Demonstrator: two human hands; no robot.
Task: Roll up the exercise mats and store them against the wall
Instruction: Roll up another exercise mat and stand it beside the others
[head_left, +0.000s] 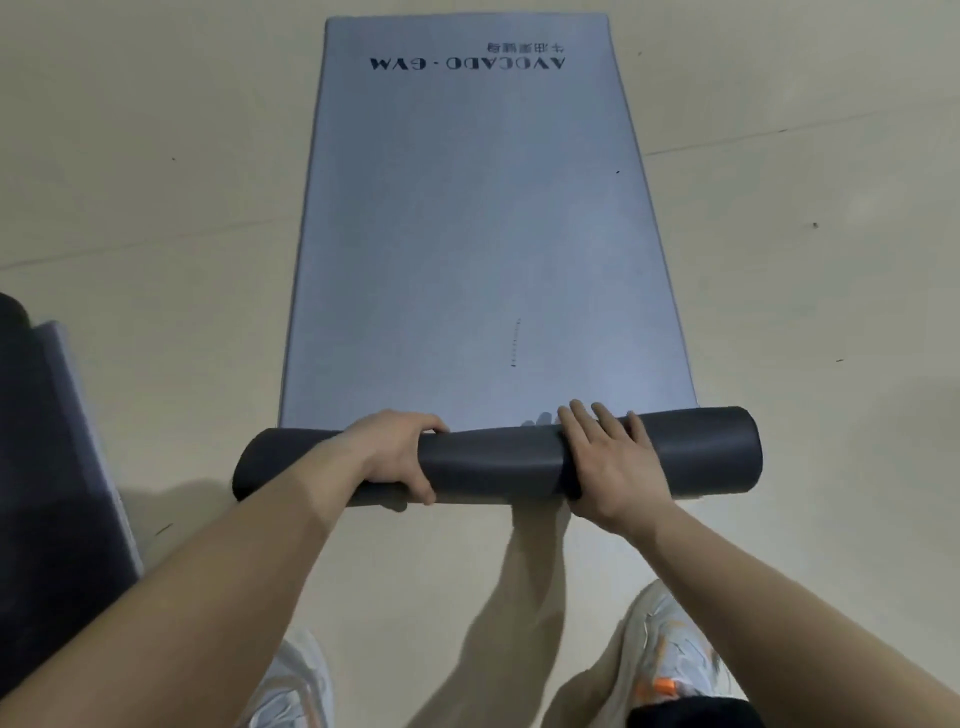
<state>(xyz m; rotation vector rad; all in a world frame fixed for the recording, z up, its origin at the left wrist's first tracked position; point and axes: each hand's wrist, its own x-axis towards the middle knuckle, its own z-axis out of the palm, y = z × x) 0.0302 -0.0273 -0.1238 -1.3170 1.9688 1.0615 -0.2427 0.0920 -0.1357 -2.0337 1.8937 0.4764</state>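
Observation:
A grey-blue exercise mat with dark upside-down lettering lies flat on the floor, stretching away from me. Its near end is wound into a dark grey roll lying across the mat's width. My left hand wraps around the roll left of its middle, thumb underneath on the near side. Right of the middle, my right hand presses flat on top of the roll with fingers spread and pointing forward.
A second dark mat lies at the left edge, partly out of view. The beige floor surrounds the mat on all sides. My two light sneakers stand just behind the roll.

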